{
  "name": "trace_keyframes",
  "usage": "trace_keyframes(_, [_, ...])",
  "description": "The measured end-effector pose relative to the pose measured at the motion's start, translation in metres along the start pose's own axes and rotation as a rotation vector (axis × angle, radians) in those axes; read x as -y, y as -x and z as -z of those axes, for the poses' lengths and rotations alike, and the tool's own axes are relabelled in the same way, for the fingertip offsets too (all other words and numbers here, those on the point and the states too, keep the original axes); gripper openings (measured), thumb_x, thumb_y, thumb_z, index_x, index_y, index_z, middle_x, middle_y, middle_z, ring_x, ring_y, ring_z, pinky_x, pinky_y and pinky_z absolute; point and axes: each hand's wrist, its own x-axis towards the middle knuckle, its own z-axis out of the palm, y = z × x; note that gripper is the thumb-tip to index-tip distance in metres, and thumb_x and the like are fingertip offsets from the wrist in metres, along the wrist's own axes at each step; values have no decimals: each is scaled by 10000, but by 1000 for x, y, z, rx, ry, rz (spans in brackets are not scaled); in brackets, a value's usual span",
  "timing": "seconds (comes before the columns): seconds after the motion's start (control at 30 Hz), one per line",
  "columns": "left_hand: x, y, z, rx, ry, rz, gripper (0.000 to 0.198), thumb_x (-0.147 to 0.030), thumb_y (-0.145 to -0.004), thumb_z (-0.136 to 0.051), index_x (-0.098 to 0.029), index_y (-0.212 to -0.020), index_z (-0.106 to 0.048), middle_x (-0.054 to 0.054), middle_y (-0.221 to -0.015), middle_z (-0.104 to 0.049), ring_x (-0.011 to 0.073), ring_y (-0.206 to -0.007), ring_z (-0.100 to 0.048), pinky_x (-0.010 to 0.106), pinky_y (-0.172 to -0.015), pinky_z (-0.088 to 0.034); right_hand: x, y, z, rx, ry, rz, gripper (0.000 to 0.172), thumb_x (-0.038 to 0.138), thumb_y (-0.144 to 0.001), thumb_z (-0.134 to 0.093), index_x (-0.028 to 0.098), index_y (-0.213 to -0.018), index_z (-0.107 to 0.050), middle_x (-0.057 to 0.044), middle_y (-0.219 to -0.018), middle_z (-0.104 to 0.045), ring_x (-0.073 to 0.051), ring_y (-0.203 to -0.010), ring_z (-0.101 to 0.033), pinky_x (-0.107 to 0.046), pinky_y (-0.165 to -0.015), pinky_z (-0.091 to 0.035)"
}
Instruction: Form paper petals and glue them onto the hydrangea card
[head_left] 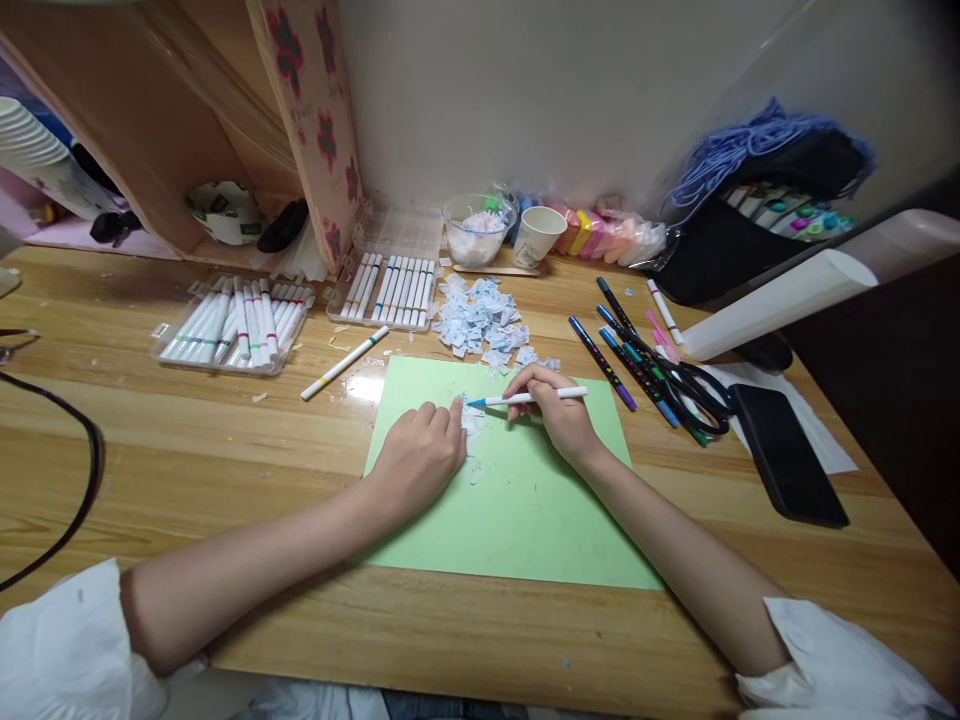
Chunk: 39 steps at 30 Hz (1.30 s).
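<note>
A light green sheet of paper (540, 520) lies flat on the wooden table. In my right hand (553, 408) is a white marker (566, 393), its blue tip pointing left. That tip is at small white-and-blue paper scraps (471, 418) near the sheet's upper middle. My left hand (421, 452) rests on the sheet with its fingers curled and the index fingertip at those scraps; whether it pinches one is hidden. Beyond the sheet's top edge sits a pile of torn blue-and-white paper bits (480, 318). A capped white marker (345, 363) lies left of the sheet.
Two marker cases (232, 325) (386, 290) stand at the back left. Behind the pile are a clear bowl (478, 240) and a paper cup (538, 238). On the right lie dark pens (602, 362), black scissors (694, 395), a phone (787, 455) and a white paper roll (780, 303).
</note>
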Motion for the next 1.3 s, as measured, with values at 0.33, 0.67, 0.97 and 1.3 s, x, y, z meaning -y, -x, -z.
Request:
trace_keyframes(0.33, [0,-1,1,-5,-1,-1,345,-207,-923,-388,-41,-1157,-579,59,-669,-593,202,-651,-542,322,-535,-355,-1,0,0,-70,28,32,245,219,-834,-410,187,-694,-608,7,-541,-593,-114,-510,-504,-237,-498,-391])
trace_keyframes(0.67, [1,-1,1,44,63,28,356,-193,-924,-371,-80,-1209,-552,57,-691,-590,202,-670,-536,322,-563,-377,4,5,-12,-5,261,146,181,319,-920,-444,223,-972,-589,-34,-936,-655,-154,-825,-607,-289,-733,-457])
trace_keyframes(0.97, [0,-1,1,69,95,30,393,-197,-919,-376,-83,-1276,-494,63,-732,-591,209,-695,-540,328,-579,-403,1,9,-22,2,416,145,91,211,-790,-613,215,-837,-535,11,-798,-596,-149,-755,-567,-269,-696,-435])
trace_keyframes(1.3, [2,2,2,27,200,-133,397,-192,-900,-408,-106,-1282,-472,53,-729,-586,197,-680,-536,313,-554,-399,-2,-6,13,-448,426,221,185,366,-798,-617,212,-881,-558,-46,-899,-611,-186,-825,-558,-327,-769,-445])
